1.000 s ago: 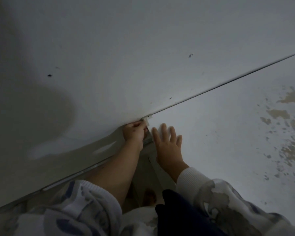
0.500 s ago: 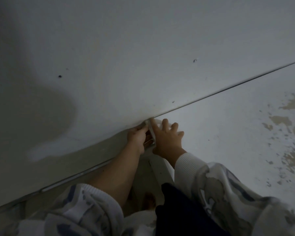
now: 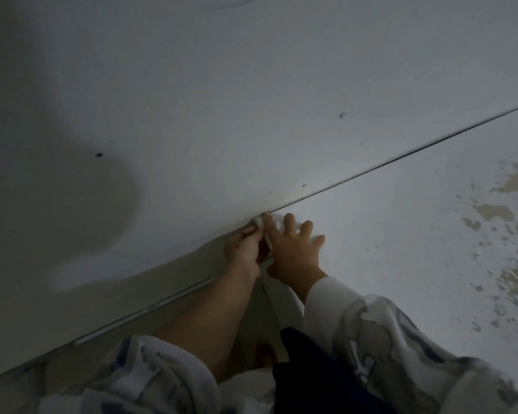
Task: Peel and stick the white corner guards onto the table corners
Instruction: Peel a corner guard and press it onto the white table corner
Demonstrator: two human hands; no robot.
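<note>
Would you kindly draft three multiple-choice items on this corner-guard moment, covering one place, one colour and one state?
1. Where does the corner guard sit?
A. at the table corner by the wall
B. mid-tabletop
C. on the floor

2. What colour is the guard?
A. black
B. white
C. red

3. How does the right hand lie?
A. curled in a fist
B. lifted clear of the table
C. fingers spread flat, pressing on the guard

Answers:
1 A, as the guard lies where the table edge meets the wall, between both hands.
2 B, as it shows pale white under the fingers.
3 C, as its straight fingers lie spread over the guard, while the left hand pinches the guard's side.
</note>
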